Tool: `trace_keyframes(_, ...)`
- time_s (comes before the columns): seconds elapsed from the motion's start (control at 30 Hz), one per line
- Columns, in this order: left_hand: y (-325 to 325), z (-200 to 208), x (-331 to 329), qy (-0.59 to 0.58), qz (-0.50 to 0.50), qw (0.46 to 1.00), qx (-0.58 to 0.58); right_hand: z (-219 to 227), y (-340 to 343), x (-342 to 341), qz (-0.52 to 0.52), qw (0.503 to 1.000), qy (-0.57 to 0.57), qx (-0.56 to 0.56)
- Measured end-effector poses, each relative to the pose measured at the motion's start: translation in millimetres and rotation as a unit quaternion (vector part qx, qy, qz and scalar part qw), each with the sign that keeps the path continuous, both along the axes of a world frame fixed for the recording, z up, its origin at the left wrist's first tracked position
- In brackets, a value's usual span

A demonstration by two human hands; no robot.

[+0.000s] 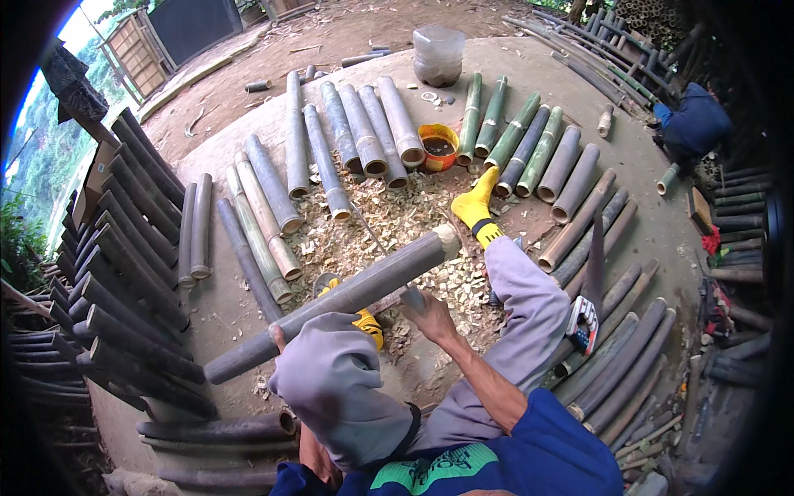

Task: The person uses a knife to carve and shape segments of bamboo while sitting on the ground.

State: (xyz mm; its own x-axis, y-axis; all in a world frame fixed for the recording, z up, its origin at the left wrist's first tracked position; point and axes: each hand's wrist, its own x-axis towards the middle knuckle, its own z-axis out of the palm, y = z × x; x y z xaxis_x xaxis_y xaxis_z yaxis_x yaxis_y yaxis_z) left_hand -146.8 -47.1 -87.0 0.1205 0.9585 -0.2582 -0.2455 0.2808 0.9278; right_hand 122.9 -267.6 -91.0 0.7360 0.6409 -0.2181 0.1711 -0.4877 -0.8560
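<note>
The work seems to be in its middle, as I judge: the bamboo pole [331, 302] lies slanting in front of your left knee, its far end pale and bare, while the rest of its length keeps the dark grey skin. Many wood chips [463, 285] cover the ground beyond and beneath it, so much cutting appears to be done. Other poles [360, 136] lie in a row beyond the chips, with open, pale-edged ends toward you, and more poles [616, 355] lie at your right side; which of these are finished and which are left, I cannot tell. Your two hands are apart from each other. Your right hand [428, 318] is closed around the handle of a knife [366, 226], whose thin blade passes behind the pole and shows again on its other side; whether the edge touches the pole is not clear. Of your left hand [278, 336], only a small part appears at the pole, just beside the left knee, which hides the rest, so I cannot say how far open it is or how firmly it holds.
</note>
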Motion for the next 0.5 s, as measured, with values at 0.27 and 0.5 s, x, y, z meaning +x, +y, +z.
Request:
trace_keyframes(0.27, 3.7, 2.9, 4.9, 0.035, -0.029, 0.999, 0.022, 62.0, 15.4, 3.1, 0.033, 0.998, 0.029, 0.045)
trace_keyframes(0.5, 13.2, 15.0, 23.4, 0.085, -0.083, 0.99, 0.072, 75.7, 24.0, 8.3, -0.009, 0.989, 0.083, 0.121)
